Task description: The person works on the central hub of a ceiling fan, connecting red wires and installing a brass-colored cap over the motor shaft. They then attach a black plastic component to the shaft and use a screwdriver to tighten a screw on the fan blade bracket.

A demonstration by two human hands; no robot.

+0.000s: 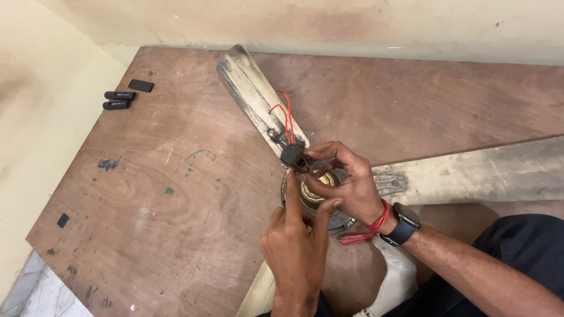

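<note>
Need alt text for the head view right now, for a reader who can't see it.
Both hands work at a dusty ceiling fan's hub on a brown plywood board: the right hand pinches a small black part with red wires, and the left hand points beside it.

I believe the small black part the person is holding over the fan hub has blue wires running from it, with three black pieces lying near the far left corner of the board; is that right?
Not quite: the wires are red, not blue, as the head view shows. The rest holds: the right hand holds the small black part over the fan hub, the left hand touches it, and three black pieces lie near the board's far left corner.
</note>
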